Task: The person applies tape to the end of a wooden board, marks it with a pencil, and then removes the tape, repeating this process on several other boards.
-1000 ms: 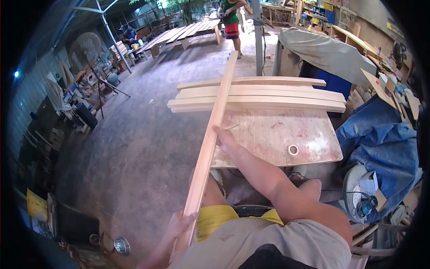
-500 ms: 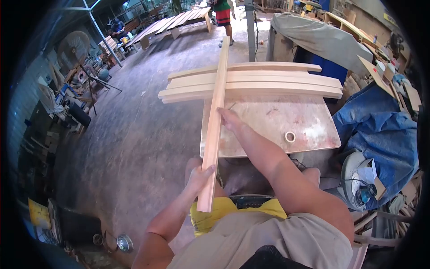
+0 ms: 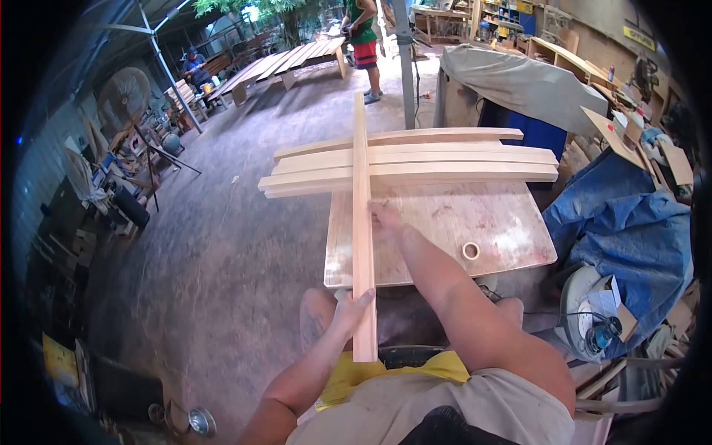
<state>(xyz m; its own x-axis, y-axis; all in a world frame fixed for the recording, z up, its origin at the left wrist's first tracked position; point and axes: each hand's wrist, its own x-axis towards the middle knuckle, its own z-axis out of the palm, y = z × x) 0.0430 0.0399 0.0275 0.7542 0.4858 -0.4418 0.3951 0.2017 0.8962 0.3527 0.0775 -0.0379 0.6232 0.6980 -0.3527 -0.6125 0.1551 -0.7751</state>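
Now the left hand [image 3: 351,310] is clamped on the plank [image 3: 361,245] close to its near end, the thumb over the upper face and the rest of the fingers hidden beneath. Farther along, the right hand [image 3: 386,216] sits against the plank's right edge, its fingers bent toward the wood; part of them is out of sight, so whether it grips or only steadies cannot be told. Between the two hands the plank passes over the left part of the table [image 3: 504,222]. Its near end points at the person's lap, and its far end reaches across and past the stack [image 3: 460,157] of similar planks lying crosswise at the table's far side. A small ring [image 3: 470,258] lies on the table, right of the right hand.
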